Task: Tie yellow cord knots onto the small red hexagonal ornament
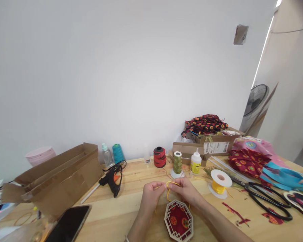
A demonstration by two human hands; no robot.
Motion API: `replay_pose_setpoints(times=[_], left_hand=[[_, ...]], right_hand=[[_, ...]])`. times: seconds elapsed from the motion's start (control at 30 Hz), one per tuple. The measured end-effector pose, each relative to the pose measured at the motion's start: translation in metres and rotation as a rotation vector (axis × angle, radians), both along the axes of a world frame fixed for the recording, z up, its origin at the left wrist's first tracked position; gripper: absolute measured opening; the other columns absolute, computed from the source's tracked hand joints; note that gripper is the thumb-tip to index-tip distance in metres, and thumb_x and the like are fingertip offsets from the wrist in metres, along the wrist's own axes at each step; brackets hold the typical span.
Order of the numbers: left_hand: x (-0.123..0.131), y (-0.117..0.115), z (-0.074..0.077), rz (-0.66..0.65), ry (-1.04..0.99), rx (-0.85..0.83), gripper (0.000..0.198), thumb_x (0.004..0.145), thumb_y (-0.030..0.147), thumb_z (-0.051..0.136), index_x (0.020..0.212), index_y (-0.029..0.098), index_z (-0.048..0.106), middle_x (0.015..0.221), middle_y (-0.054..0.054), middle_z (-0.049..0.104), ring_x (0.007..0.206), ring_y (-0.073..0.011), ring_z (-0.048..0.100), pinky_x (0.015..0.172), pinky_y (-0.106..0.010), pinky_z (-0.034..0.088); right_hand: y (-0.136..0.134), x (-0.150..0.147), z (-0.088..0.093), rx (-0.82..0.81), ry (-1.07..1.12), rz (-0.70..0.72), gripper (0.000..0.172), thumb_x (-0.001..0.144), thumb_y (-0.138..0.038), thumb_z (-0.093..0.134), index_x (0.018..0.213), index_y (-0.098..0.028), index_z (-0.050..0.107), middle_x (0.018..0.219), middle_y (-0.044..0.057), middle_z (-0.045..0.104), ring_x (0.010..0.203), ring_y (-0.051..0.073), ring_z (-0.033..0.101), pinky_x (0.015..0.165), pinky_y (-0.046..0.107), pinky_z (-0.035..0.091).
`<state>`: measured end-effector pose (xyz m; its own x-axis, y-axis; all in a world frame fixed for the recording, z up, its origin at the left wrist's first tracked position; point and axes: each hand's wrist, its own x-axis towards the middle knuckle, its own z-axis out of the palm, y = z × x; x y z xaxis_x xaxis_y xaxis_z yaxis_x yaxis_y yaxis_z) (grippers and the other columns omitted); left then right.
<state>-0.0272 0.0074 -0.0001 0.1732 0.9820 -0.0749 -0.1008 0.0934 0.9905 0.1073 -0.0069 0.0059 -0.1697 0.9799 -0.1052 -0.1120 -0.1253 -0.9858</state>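
Hands, two, bare, held close together above a wooden tabletop point(103, 215). The left hand point(153, 193) had its thumb and fingertips pressed together, clamped on a yellow cord point(168, 192). The right hand point(185, 190) pinched the same cord in like fashion, just beside the left. Between them the cord made a small arched loop, and a length of it hung downward.

Frame, one: an octagonal frame point(178, 221), pale lattice over dark red patterned cloth, situated below the hands and between the forearms. The hanging cord came down to its upper edge; from where I stood I could not tell whether it was fastened there.

To the right of the hands: a white spool point(221, 178) wound with yellow; beyond it, black-handled scissors point(246, 185), lying open.

Behind the hands, in a row: a red-and-black thread spool point(160, 157), an olive thread cone point(177, 163), and a white glue bottle point(196, 164) with a yellow label, all upright.

To the left: a black glue gun point(112, 182) with an orange trigger, a teal thread cone point(118, 154), a long open cardboard box point(65, 183), and a dark-screened phone point(68, 224) lying before the box.
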Motion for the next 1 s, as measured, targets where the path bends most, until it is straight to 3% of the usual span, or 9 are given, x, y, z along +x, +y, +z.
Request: replay_pose_setpoints(times=[0.13,0.27,0.43,0.53,0.63,0.77,1.0], left_hand=[[0.000,0.003,-0.003,-0.009,-0.015,-0.003,0.018,0.054,0.025,0.063,0.060,0.009,0.064,0.050,-0.002,0.063,0.044,-0.0089,0.050,0.045,-0.018,0.036],[0.001,0.002,0.001,-0.023,-0.076,-0.026,0.018,0.052,0.026,0.065,0.059,0.009,0.063,0.047,0.000,0.060,0.042,-0.0082,0.049,0.043,-0.018,0.036],[0.002,-0.001,0.007,0.001,-0.092,-0.056,0.021,0.051,0.030,0.066,0.058,0.010,0.063,0.025,0.010,0.039,0.025,-0.0014,0.026,0.030,-0.015,0.021],[0.000,0.001,0.004,-0.003,-0.081,-0.014,0.019,0.052,0.029,0.065,0.059,0.011,0.064,0.032,0.006,0.051,0.031,-0.0040,0.039,0.037,-0.016,0.031],[-0.002,0.004,0.000,-0.008,-0.021,0.077,0.021,0.054,0.029,0.064,0.064,0.011,0.066,0.055,-0.003,0.065,0.051,-0.0119,0.054,0.051,-0.021,0.041],[-0.001,0.004,0.000,-0.031,0.055,0.140,0.025,0.058,0.030,0.061,0.073,0.010,0.066,0.070,-0.008,0.068,0.065,-0.0191,0.057,0.062,-0.029,0.043],[0.001,-0.002,0.008,-0.076,0.111,0.205,0.022,0.060,0.027,0.058,0.072,0.011,0.067,0.068,-0.007,0.068,0.067,-0.0198,0.058,0.064,-0.027,0.044]], right_hand=[[0.001,-0.005,-0.005,0.099,-0.008,-0.064,0.026,0.053,-0.036,0.063,0.059,-0.011,0.056,0.051,-0.002,0.053,0.044,0.007,0.042,0.041,0.018,0.030],[0.001,-0.005,-0.005,0.152,-0.016,-0.061,0.025,0.054,-0.036,0.062,0.058,-0.011,0.056,0.050,-0.003,0.051,0.046,0.007,0.041,0.042,0.018,0.029],[0.000,-0.003,0.002,0.170,-0.060,-0.064,0.023,0.057,-0.034,0.061,0.056,-0.012,0.057,0.046,-0.005,0.048,0.044,0.006,0.039,0.041,0.017,0.028],[0.001,-0.001,0.003,0.184,-0.089,-0.078,0.024,0.057,-0.035,0.060,0.059,-0.011,0.059,0.050,-0.003,0.052,0.046,0.007,0.041,0.043,0.018,0.031],[0.003,0.000,0.002,0.211,-0.085,-0.073,0.025,0.057,-0.035,0.060,0.061,-0.011,0.061,0.052,-0.002,0.054,0.046,0.008,0.043,0.045,0.019,0.033],[0.004,0.002,0.003,0.214,-0.104,-0.097,0.026,0.055,-0.036,0.061,0.055,-0.010,0.061,0.044,-0.004,0.050,0.041,0.006,0.039,0.042,0.019,0.032],[0.002,0.003,0.012,0.230,-0.148,-0.192,0.027,0.051,-0.039,0.062,0.052,-0.012,0.061,0.046,-0.002,0.053,0.045,0.009,0.043,0.045,0.021,0.035]])
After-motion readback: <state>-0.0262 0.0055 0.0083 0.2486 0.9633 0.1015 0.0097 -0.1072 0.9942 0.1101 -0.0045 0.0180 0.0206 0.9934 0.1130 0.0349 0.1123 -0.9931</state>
